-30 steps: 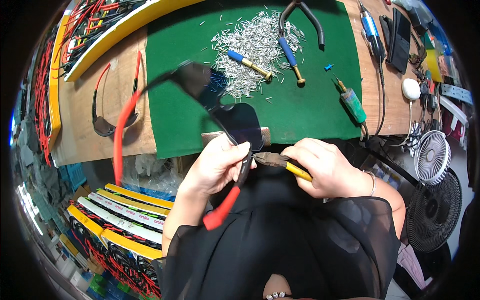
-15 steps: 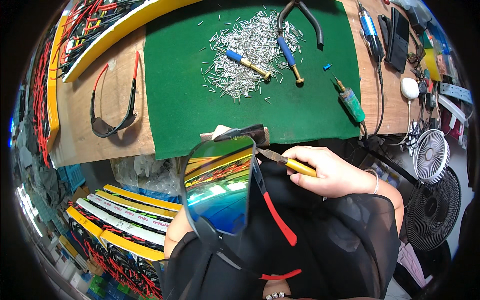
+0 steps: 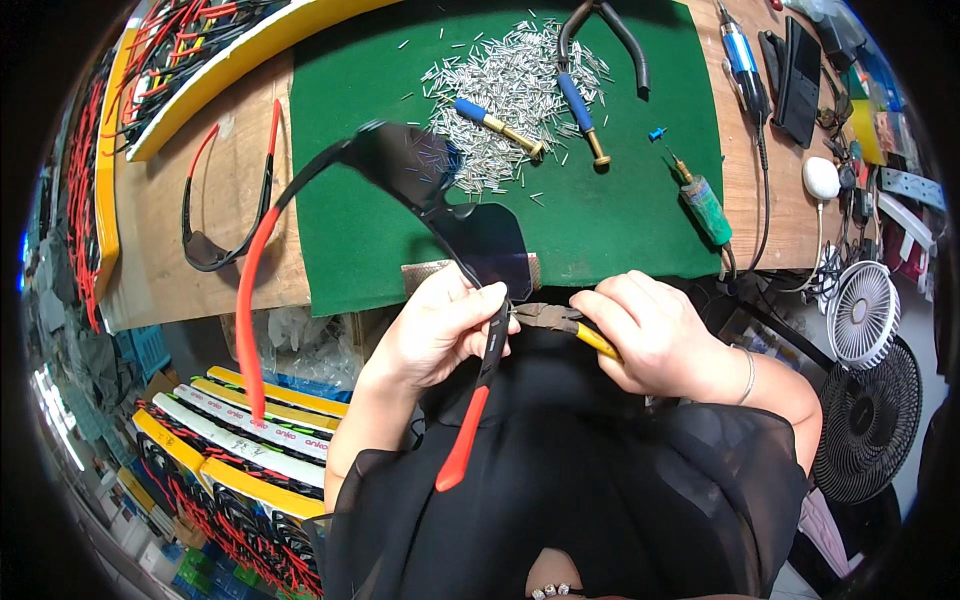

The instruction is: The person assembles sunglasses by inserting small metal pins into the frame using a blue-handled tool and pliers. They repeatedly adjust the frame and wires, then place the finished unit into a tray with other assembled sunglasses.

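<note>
Left hand is pinched shut on the hinge corner of the sunglasses, centre frame; right hand is wrapped tight round the yellow-handled pliers, nose at that hinge. Best to keep the frame braced and squeeze gently, square to the hinge. Dark wraparound lens, black frame, red-tipped temples splayed open

Green mat on wooden bench

Left hand gripping dark sunglasses at the hinge, right hand pressing yellow-handled pliers there.
</note>
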Motion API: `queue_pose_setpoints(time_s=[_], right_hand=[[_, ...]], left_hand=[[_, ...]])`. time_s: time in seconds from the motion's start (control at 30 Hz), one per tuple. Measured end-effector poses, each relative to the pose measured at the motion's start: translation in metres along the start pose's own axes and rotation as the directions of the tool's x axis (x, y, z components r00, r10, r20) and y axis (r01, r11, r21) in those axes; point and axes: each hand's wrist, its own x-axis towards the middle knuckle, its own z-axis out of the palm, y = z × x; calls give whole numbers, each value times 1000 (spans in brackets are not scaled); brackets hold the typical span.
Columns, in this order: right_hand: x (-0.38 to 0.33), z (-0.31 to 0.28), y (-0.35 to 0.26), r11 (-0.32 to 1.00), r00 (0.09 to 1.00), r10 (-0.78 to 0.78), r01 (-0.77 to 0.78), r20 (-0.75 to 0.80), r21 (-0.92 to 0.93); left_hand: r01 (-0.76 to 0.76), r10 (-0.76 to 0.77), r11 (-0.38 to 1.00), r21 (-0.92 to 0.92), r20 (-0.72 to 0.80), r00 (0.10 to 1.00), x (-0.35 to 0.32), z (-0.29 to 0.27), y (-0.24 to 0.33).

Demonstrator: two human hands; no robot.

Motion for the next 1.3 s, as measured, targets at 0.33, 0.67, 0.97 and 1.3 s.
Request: queue_pose_setpoints(time_s=[0.33, 0.67, 0.97, 1.3], right_hand=[[3, -7, 1, 676, 895, 201, -422, 399, 604], [7, -10, -1, 558, 808, 276, -575, 520, 598], [-1, 5, -3, 999, 1000, 18, -17, -1, 43], [0, -2, 0, 778, 927, 192, -344, 321, 527]], left_hand=[[-279, 314, 894, 350, -49, 948, -5, 12, -9], [-290, 415, 792, 537, -124, 901, -4, 5, -23], [29, -41, 993, 115, 108, 993, 3, -8, 6], [-288, 324, 864, 414, -16, 946, -3, 10, -6]])
